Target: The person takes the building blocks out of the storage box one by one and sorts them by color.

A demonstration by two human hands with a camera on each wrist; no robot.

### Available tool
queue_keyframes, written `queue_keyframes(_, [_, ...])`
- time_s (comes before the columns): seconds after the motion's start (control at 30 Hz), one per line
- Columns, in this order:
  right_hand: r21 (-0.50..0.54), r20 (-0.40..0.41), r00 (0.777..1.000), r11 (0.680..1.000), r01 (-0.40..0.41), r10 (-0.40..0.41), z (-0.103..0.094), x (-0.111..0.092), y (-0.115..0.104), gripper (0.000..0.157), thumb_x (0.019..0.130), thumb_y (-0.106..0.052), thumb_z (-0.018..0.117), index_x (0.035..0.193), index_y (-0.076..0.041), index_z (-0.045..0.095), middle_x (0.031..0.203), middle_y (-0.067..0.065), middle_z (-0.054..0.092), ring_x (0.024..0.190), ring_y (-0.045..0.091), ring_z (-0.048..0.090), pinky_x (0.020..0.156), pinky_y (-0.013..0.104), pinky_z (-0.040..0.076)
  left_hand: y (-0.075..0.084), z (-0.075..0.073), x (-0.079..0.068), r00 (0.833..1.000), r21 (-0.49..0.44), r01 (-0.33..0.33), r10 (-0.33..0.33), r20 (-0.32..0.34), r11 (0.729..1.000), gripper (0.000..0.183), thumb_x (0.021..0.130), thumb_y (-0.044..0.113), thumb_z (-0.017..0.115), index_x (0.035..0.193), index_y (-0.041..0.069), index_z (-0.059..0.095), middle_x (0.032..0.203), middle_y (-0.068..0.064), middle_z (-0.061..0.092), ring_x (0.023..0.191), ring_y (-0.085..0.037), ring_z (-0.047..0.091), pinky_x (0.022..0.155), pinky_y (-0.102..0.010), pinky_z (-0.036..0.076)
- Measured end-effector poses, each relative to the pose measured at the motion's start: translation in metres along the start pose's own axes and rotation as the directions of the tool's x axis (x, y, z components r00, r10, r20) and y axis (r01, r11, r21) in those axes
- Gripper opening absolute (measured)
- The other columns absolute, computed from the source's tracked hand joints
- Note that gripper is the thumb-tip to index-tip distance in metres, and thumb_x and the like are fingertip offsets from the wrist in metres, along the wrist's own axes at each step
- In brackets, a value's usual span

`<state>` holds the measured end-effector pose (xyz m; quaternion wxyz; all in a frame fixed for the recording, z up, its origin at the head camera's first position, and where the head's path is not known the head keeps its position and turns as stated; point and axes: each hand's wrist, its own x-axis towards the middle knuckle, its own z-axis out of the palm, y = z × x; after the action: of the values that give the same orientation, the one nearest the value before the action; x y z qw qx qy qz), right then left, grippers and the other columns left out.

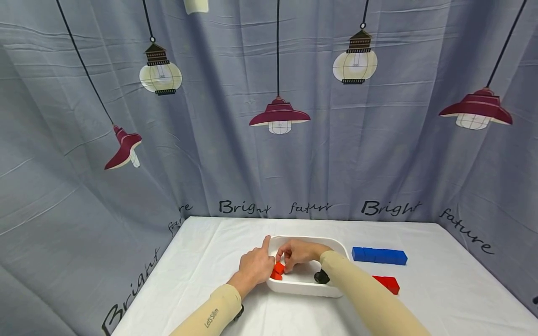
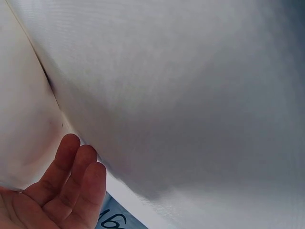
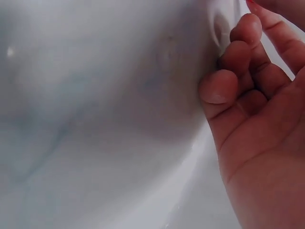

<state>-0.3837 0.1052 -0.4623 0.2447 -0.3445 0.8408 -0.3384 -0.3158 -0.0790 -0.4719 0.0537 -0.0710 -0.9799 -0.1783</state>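
Note:
A white tray [image 1: 308,290] stands on the table, with a few small red blocks [image 1: 276,276] at its left end. My left hand [image 1: 256,266] rests against the tray's left side, index finger stretched along the rim. In the left wrist view, the other fingers lie fairly straight near a pale wall. My right hand [image 1: 300,252] reaches inside the tray, thumb and index finger around a red block [image 1: 279,268], which they appear to pinch. The right wrist view shows its other fingers curled beside the white surface, with only a speck of red at the top edge.
To the tray's right lies a row of blue blocks [image 1: 379,255]. Nearer, more red blocks [image 1: 388,283] are partly hidden by the right sleeve. A black round object [image 1: 322,277] shows beside that sleeve. A printed grey curtain [image 1: 235,163] hangs behind the white-covered table [image 1: 210,252].

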Motion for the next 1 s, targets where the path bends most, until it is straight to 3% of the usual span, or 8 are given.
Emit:
queue_keyframes(0.17, [-0.013,0.005,0.999,0.999,-0.033,0.033,-0.007,-0.01,-0.004,0.023,0.077,-0.002,0.08,0.098,-0.008,0.072,0.066,-0.002,0.055,0.06,0.01,0.046,0.056,0.021,0.034,0.001,0.0,0.0,1.0,-0.01,0.013,-0.013,0.019,1.0,0.063,0.096,0.028,0.054,0.154,0.012,0.035,0.093,-0.014,0.071,0.071,-0.026,0.064,0.068,-0.046,0.052])
queue_keyframes(0.5, [-0.013,-0.037,0.997,0.997,-0.072,0.072,-0.028,-0.035,-0.011,0.021,0.078,-0.008,0.08,0.096,-0.016,0.073,0.067,-0.003,0.052,0.061,0.012,0.043,0.052,0.024,0.031,0.001,0.0,0.0,0.999,-0.015,0.034,-0.034,0.027,0.999,0.063,0.097,0.03,0.053,0.155,0.012,0.035,0.097,-0.014,0.072,0.07,-0.024,0.061,0.069,-0.045,0.052])
queue_keyframes(1.0, [-0.004,-0.076,0.994,0.997,-0.078,0.078,-0.061,-0.09,-0.007,0.019,0.08,-0.012,0.081,0.097,-0.014,0.072,0.067,-0.001,0.047,0.066,0.012,0.045,0.066,0.028,0.036,0.003,-0.001,0.0,0.999,-0.013,0.035,-0.035,0.032,0.999,0.064,0.097,0.03,0.052,0.156,0.013,0.033,0.107,-0.015,0.072,0.077,-0.026,0.065,0.075,-0.048,0.052])
